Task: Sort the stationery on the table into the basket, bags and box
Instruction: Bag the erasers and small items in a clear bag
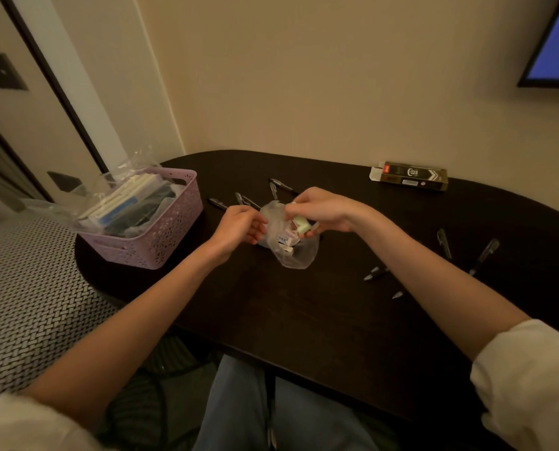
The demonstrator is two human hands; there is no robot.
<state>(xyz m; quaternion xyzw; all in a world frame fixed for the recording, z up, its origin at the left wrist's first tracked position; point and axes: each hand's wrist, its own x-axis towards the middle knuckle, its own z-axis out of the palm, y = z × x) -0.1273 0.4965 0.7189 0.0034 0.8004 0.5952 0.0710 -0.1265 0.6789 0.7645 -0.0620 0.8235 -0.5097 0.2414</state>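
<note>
A small clear plastic bag (296,252) with several erasers inside sits mid-table. My left hand (239,226) pinches the bag's left rim. My right hand (323,208) pinches the upper rim and holds a pale green eraser (300,222) at the bag's mouth. A pink perforated basket (161,236) at the left holds notebooks and clear bags. A dark pen box (414,176) with an open flap lies at the far right. Black pens lie scattered behind the bag (279,184) and to the right (484,255).
The dark oval table (304,320) ends close to my lap at the front. A patterned seat (27,304) lies left of it, and a screen (558,43) hangs on the wall at top right.
</note>
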